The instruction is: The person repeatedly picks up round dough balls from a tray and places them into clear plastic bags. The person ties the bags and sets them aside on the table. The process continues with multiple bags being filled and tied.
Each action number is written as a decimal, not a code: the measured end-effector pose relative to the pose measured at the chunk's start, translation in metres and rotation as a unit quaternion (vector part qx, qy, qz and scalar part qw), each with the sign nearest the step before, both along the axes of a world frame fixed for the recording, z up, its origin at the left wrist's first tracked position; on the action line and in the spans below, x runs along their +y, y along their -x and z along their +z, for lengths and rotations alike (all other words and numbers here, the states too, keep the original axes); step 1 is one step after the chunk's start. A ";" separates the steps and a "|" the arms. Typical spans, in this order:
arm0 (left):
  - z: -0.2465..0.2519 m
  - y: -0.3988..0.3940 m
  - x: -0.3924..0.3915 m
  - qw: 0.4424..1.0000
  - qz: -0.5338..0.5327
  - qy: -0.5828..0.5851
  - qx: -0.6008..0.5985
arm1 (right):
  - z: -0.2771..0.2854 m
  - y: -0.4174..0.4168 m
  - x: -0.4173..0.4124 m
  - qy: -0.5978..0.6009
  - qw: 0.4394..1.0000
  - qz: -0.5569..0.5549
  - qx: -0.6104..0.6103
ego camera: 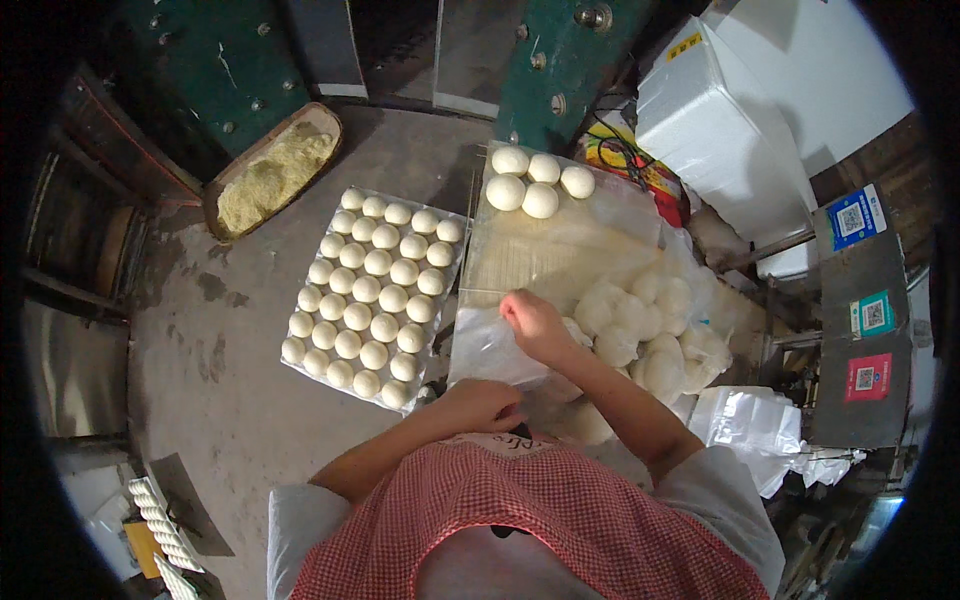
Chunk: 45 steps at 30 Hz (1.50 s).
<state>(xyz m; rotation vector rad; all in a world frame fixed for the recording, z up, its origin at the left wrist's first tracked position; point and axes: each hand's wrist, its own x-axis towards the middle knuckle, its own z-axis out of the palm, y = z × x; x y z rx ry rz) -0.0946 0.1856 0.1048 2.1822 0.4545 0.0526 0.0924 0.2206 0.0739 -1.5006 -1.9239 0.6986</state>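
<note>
My right hand (534,322) is curled above the plastic-covered work surface (487,341); whether anything is inside its fingers cannot be seen. Close to the apron's top edge, my left hand (491,405) is bent with its fingers turned in, and its palm is hidden. Several round white dough buns (540,201) sit at the far end of the surface. Right of my right hand lie clear plastic bags of white buns (619,322). A tray of white dough balls (360,315), set in rows, stands to the left.
A long basket (334,124) of yellowish crumbly material (274,180) rests on the floor (202,360) at the far left. White foam boxes (712,112) stand at the far right. Empty plastic bags (750,424) and a board with printed codes (862,281) are at the right.
</note>
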 end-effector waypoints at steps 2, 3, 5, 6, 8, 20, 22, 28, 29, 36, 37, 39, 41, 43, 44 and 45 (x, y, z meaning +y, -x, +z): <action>-0.008 0.030 -0.003 0.993 0.059 0.100 -0.002 | 0.017 0.014 0.008 0.003 0.994 -0.057 0.098; -0.009 0.043 -0.004 0.973 0.154 0.172 -0.011 | 0.023 0.021 0.008 0.002 0.990 -0.080 0.118; -0.009 0.063 -0.003 0.891 0.332 0.309 -0.032 | 0.029 0.034 0.009 -0.001 0.980 -0.128 0.156; -0.014 0.070 0.001 0.871 0.359 0.324 -0.091 | 0.034 0.044 0.009 -0.012 0.978 -0.125 0.164; -0.016 0.062 0.007 0.834 0.424 0.293 -0.197 | 0.039 0.062 0.007 -0.035 0.975 -0.121 0.181; -0.033 0.006 0.055 0.660 0.527 0.429 -0.320 | 0.068 0.046 0.008 -0.127 0.984 -0.097 0.078; -0.023 -0.017 0.060 0.616 0.498 0.506 -0.341 | 0.064 0.033 0.003 0.007 0.993 -0.052 0.108; -0.025 -0.063 0.082 0.622 0.443 0.549 -0.340 | 0.020 -0.023 0.026 0.124 0.922 0.032 0.366; -0.035 -0.065 0.084 0.637 0.451 0.537 -0.320 | 0.018 -0.031 0.030 0.126 0.911 0.043 0.390; -0.051 -0.045 0.104 0.888 0.451 -0.085 0.035 | -0.063 -0.174 0.093 -0.223 0.918 -0.312 0.105; -0.059 -0.041 0.103 0.874 0.462 -0.144 0.043 | -0.072 -0.183 0.101 -0.137 0.897 -0.332 0.259; -0.066 -0.035 0.106 0.883 0.418 -0.143 0.154 | -0.086 -0.191 0.112 0.045 0.769 -0.342 0.538; -0.081 -0.034 0.110 0.883 0.388 -0.171 0.202 | -0.076 -0.155 0.117 0.106 0.756 -0.346 0.546; -0.078 -0.065 0.115 0.889 0.379 -0.199 0.162 | -0.062 -0.140 0.115 0.223 0.803 -0.227 0.505; -0.081 -0.083 0.121 0.896 0.393 -0.188 0.089 | -0.056 -0.138 0.117 0.309 0.833 -0.099 0.449; -0.085 -0.097 0.133 0.898 0.403 -0.177 0.014 | -0.043 -0.141 0.124 0.320 0.844 0.027 0.430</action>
